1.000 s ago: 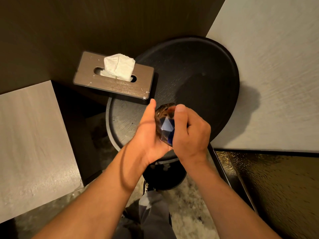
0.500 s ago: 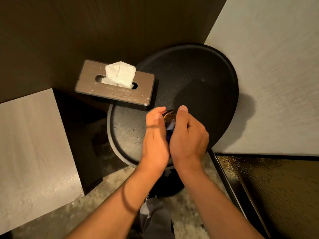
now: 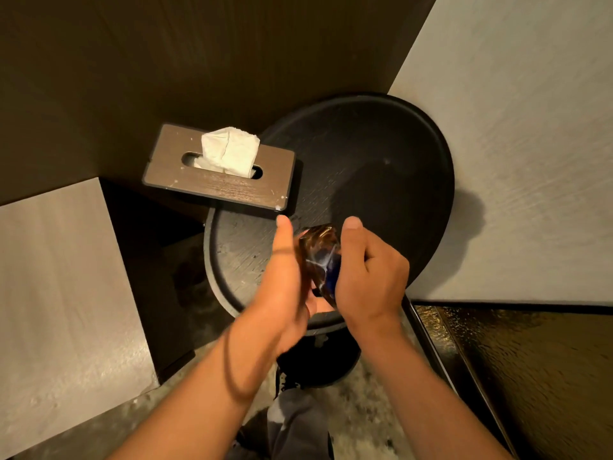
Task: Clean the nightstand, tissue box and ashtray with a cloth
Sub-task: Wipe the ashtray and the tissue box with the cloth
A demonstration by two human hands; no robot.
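Nightstand (image 3: 381, 154): round, dark top with a raised rim, on a dark pedestal base; tucked into a corner between a dark wood wall and a pale panel. Near edge dusty, grey streaks showing.
Tissue box (image 3: 219, 175): brown wood-grain lid, white tissue (image 3: 230, 151) standing out of the slot. It sits on the far left of the tabletop and overhangs the rim. White specks on the lid.
My left hand (image 3: 282, 280): thumb up, palm cupped against the left side and underside of the ashtray, over the near edge of the table.
My right hand (image 3: 368, 280): fingers curled, thumb up, pressed to the ashtray's right side.
Ashtray (image 3: 320, 257): amber-brown glass, tilted on edge, clamped between both my hands above the tabletop.
Cloth (image 3: 331, 277): blue, only a sliver visible, pinched between my right hand and the ashtray.
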